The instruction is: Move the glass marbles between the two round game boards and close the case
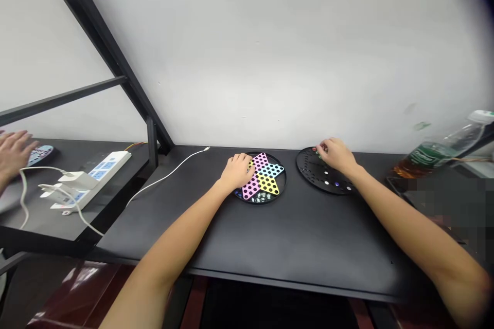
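A star-shaped Chinese checkers board [266, 182] with pink, blue and yellow points sits in a round black tray [283, 190]. Clear marbles [263, 197] show in the tray below the star. My left hand [238, 170] lies over the board's left side, its fingers spread on the surface. To the right is a black round board with holes [309, 174], holding a few white, red and blue marbles [337, 184]. My right hand [335, 154] is at its far edge with fingers bent together; what they pinch, if anything, is hidden.
A bottle of amber drink with a green label [430, 157] stands tilted in view at the right. On the left are a white power strip [102, 169], a white cable [170, 177], a black metal frame [131, 79] and another person's hand [15, 151]. A white wall [270, 61] rises behind.
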### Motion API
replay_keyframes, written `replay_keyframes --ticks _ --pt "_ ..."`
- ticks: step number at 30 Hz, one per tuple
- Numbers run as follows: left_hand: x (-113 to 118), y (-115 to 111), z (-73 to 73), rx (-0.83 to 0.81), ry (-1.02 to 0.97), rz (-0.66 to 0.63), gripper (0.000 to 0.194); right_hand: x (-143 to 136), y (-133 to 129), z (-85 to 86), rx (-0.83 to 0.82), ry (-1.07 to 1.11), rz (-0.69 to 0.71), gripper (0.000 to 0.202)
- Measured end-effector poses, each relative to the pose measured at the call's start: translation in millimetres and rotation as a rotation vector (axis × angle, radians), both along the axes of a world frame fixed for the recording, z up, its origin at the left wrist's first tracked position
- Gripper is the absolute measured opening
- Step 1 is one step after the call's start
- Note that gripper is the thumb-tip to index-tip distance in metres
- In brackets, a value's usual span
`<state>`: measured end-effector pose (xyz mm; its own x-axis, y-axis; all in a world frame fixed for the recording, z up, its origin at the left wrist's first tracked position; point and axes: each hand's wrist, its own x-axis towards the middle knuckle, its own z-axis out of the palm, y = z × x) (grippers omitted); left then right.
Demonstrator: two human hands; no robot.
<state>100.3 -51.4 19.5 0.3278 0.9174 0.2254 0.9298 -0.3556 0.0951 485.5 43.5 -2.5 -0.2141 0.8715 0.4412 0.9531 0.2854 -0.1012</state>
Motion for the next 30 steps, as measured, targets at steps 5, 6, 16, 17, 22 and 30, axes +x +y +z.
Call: replay_keyframes --ticks 5,6,16,17,22,30 --pt "0.6 -0.2 1.0 0.004 -0.002 0.005 0.033 -4.3 -14.3 13.5 -0.046 0.045 -0.032 0.026" --pt "1.3 -0.5 1.3 0.006 -0.003 0.012 0.032 -8.7 -18.8 17.4 -0.062 0.057 -0.014 0.026" --pt "12.2 -8.5 5.7 0.042 0.132 0.294 0.035 -137.7 -142.9 56.0 -0.352 0.090 0.733 0.021" --pt "11.8 -8.8 6.8 0.050 0.142 0.326 0.038 -145.8 -151.4 53.2 -0.332 0.041 0.756 0.023" --pt "-0.5 -2.9 10.5 0.144 0.116 0.363 0.042 -148.6 -148.7 31.0 -0.210 -0.071 0.769 0.027" --pt "-13.4 8.1 0.5 -0.002 0.015 0.048 0.039 -133.2 -124.4 23.3 -0.175 0.018 0.648 0.023"
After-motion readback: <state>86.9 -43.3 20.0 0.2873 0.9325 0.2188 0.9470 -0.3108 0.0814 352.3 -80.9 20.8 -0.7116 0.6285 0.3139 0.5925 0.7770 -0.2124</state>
